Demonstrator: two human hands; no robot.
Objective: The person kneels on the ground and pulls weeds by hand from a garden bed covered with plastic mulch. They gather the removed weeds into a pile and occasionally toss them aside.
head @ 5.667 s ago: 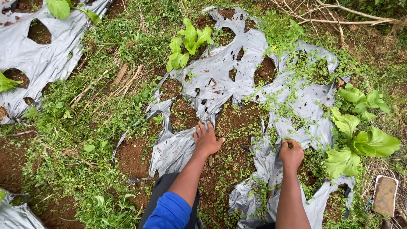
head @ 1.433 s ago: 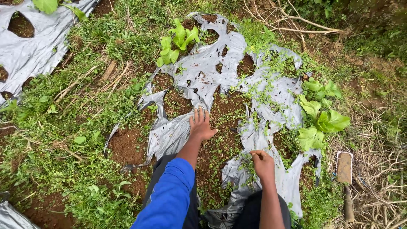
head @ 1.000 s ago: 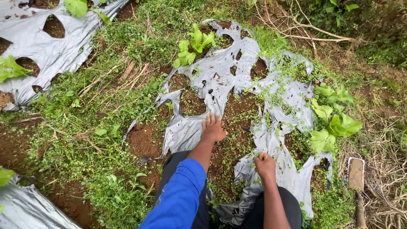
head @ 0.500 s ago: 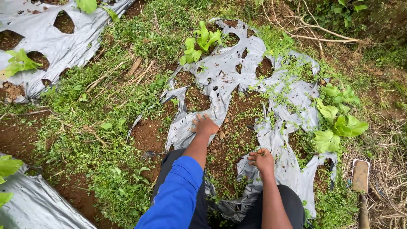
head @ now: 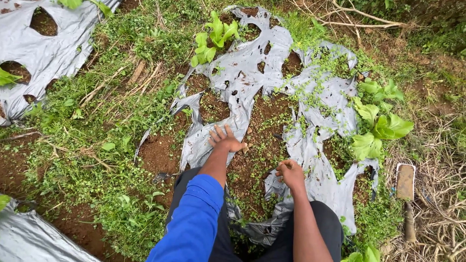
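Observation:
I crouch over a torn grey plastic mulch sheet (head: pixel 252 73) laid on a garden bed. My left hand (head: pixel 224 139) lies flat with fingers spread on the sheet's torn edge beside bare red-brown soil (head: pixel 264 145) dotted with small green weeds. My right hand (head: pixel 290 173) is closed in a loose fist over the weedy soil, and I cannot tell if it pinches anything. My left arm wears a blue sleeve (head: pixel 194 221).
Leafy green plants grow at the sheet's right edge (head: pixel 378 128) and at its far end (head: pixel 213 36). A trowel-like hand tool (head: pixel 406 194) lies on dry grass at the right. Another grey holed sheet (head: pixel 46 53) covers the upper left. Grass and weeds fill the strip between.
The view has shifted slightly. My left hand stays spread on the sheet's edge; my right hand has stayed closed over the weedy soil with small movements.

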